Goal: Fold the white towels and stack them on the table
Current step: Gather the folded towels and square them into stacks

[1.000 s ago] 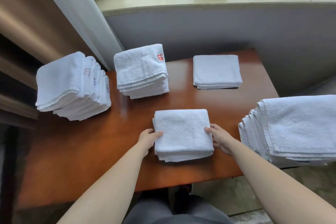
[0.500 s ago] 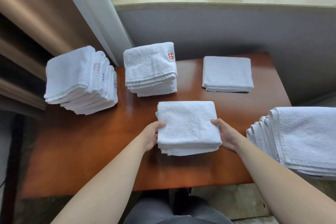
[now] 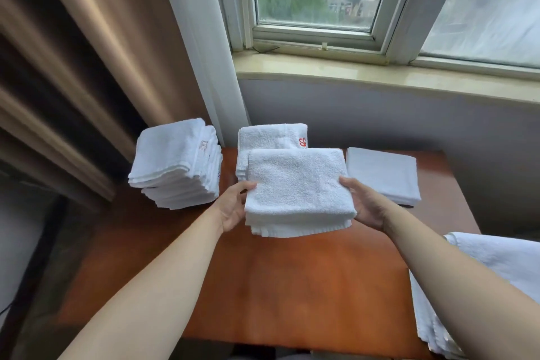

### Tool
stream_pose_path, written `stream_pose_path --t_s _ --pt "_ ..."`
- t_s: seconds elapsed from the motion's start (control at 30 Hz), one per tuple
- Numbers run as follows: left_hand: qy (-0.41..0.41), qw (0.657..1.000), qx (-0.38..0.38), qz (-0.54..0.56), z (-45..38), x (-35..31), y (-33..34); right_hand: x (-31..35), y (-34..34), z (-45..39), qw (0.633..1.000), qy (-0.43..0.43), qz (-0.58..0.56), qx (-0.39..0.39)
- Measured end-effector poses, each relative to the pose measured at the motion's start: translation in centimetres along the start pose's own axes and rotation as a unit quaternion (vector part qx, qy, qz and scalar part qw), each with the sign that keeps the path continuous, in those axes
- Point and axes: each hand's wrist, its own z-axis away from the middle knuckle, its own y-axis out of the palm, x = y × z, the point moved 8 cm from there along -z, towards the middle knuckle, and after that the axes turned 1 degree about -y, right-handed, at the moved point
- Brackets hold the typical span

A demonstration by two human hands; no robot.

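Note:
A folded white towel hangs in the air above the wooden table, gripped at its two sides. My left hand holds its left edge and my right hand holds its right edge. Just behind it stands a stack of folded towels with a red logo, partly hidden by the held towel. A taller stack of folded towels sits at the table's back left. A flat folded towel lies at the back right.
A pile of white towels rests at the table's right edge, partly hidden by my right forearm. A brown curtain hangs at the left. The window sill and grey wall run behind the table.
Both hands lifted the folded towel off the table and carried it away from me toward the red-logo stack. The camera tilted up, bringing the window into view.

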Motion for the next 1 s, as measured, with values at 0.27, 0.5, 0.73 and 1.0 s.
stream_pose_path --t_s 0.27,0.5,0.73,1.0 --pt "0.051 0.999 0.012 0.005 1.3 -8.8 -1.1 7.1 4.0 -2.2 0.996 -0.031 0.083 -0.013" --pt "0.049 0.998 -0.026 -0.033 -0.1 -14.2 -2.6 10.3 5.4 -5.8 0.996 -0.046 0.076 -0.025" --pt "0.037 0.994 -0.094 -0.027 -3.9 -15.6 -3.9 11.1 4.6 -10.9 0.992 -0.039 0.105 -0.065" --pt "0.007 0.993 -0.113 -0.013 -9.1 -14.6 -4.5 10.2 2.7 -15.3 0.988 0.011 0.113 -0.103"
